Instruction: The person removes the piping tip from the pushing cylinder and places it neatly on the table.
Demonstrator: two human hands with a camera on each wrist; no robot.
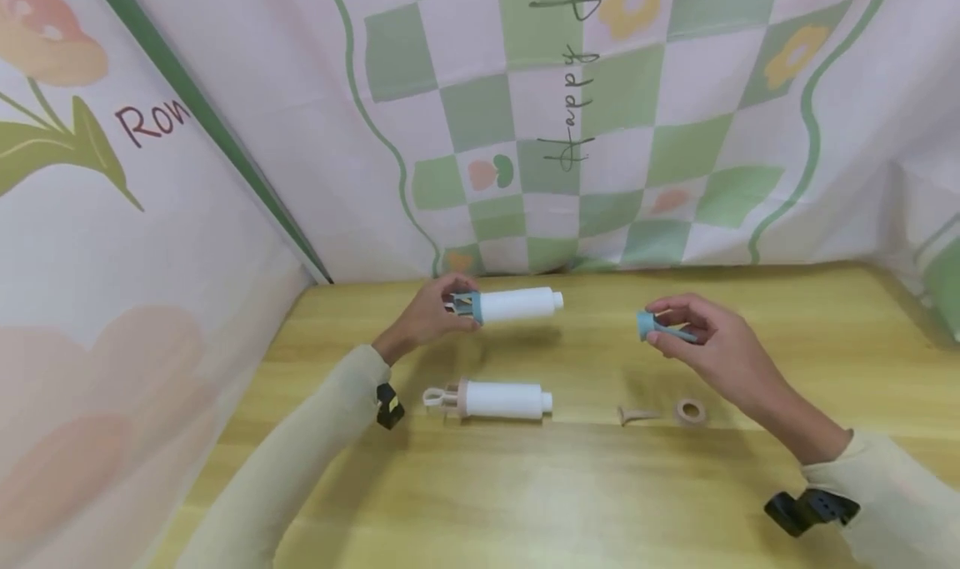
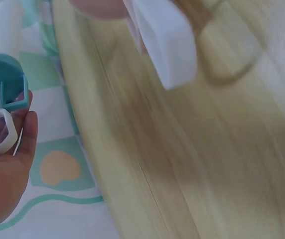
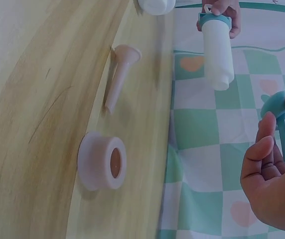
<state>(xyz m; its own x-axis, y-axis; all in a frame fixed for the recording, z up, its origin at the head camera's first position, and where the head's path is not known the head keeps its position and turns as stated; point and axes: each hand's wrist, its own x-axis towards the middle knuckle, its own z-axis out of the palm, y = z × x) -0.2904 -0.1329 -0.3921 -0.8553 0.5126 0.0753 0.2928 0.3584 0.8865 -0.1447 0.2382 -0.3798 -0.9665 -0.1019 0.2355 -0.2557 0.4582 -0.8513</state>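
My left hand (image 1: 437, 309) grips a white cylinder (image 1: 519, 304) by its blue slotted collar (image 1: 467, 306), holding it level above the table with its narrow tip to the right. In the left wrist view, a white ring handle (image 2: 0, 130) sticks out of that collar. To the right, my right hand (image 1: 705, 336) pinches a blue funnel-shaped piece (image 1: 647, 326) with a thin stem. Below lies a second white cylinder (image 1: 504, 400) with a pink collar and ring handle. A pink funnel (image 1: 637, 416) and a pink ring cap (image 1: 690, 411) rest beneath my right hand.
The wooden table (image 1: 585, 494) ends at the back against a checked cloth (image 1: 547, 211). Another printed cloth (image 1: 150, 286) borders the left side. A dark wrist camera (image 1: 389, 406) sits on the left sleeve.
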